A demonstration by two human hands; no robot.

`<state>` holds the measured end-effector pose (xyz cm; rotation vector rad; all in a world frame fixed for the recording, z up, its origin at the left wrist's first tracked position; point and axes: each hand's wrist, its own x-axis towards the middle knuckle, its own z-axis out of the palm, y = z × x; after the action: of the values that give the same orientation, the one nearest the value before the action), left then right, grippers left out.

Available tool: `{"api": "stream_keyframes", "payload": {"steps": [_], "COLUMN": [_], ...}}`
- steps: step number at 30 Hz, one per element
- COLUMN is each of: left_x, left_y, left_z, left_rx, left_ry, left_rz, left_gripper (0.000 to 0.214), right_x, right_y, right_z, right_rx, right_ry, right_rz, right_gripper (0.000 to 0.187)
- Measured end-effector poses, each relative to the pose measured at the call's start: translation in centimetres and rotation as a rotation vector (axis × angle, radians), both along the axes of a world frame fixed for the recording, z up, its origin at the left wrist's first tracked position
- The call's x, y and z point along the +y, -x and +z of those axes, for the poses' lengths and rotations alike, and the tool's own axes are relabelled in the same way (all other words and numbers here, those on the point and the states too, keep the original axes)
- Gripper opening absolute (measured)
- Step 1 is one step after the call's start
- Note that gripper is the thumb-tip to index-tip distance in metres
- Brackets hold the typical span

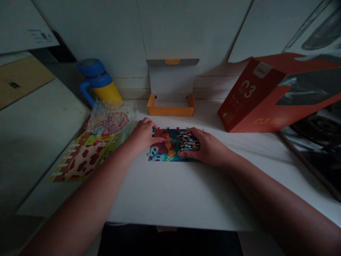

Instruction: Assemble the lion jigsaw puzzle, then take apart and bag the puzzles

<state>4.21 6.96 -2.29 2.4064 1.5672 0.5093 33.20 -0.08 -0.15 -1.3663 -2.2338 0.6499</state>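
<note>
A small colourful jigsaw puzzle [166, 151], partly put together, lies flat on the white table [181, 195]. My left hand [144, 135] rests on the puzzle's upper left part, its fingers curled with the thumb pressing on the pieces. My right hand [206, 147] sits at the puzzle's right edge, closed round a stack of loose puzzle pieces [188, 141].
An open orange box [171, 105] with a raised lid stands behind the puzzle. A blue and yellow bottle [99, 83] stands at the back left. Colourful sheets and a plastic bag [106, 122] lie at left. A large red carton [269, 94] lies at right.
</note>
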Motion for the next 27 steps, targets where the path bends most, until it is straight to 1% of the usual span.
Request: {"api": "stream_keyframes", "payload": {"steps": [6,10,13,16,19,23,25,27], "left_x": [-0.1,-0.4,-0.7,-1.0,-0.9,-0.4,-0.3,-0.5], "left_y": [-0.1,-0.3,-0.7,-0.9,-1.0,-0.8,-0.9,-1.3], "left_z": [0.1,0.2,0.4,0.6,0.4,-0.2,-0.4,-0.2], "left_rx": [-0.042,-0.141,-0.172,-0.18,-0.219,-0.374,-0.431,-0.424], "left_ry": [0.027,0.133,0.175,0.148,0.139,0.162,0.12,0.062], "left_rz": [0.046,0.089,0.091,0.077,0.066,0.046,0.052,0.048], "left_gripper": [0.057,0.061,0.058,0.05,0.046,0.033,0.028,0.025], "right_x": [0.1,0.1,0.0,-0.1,-0.1,-0.1,-0.1,-0.1], "right_y": [0.1,0.0,0.0,0.1,0.1,0.1,0.1,0.1], "right_z": [-0.4,-0.5,-0.4,-0.3,-0.3,-0.2,-0.3,-0.3], "right_rx": [-0.064,-0.072,-0.079,-0.095,-0.111,-0.117,-0.116,-0.113], "right_ry": [-0.019,-0.028,-0.031,-0.038,-0.036,-0.031,-0.026,-0.016], "right_rz": [0.012,0.02,0.025,0.024,0.024,0.022,0.025,0.03], "right_gripper": [0.068,0.068,0.066,0.065,0.064,0.066,0.068,0.07]}}
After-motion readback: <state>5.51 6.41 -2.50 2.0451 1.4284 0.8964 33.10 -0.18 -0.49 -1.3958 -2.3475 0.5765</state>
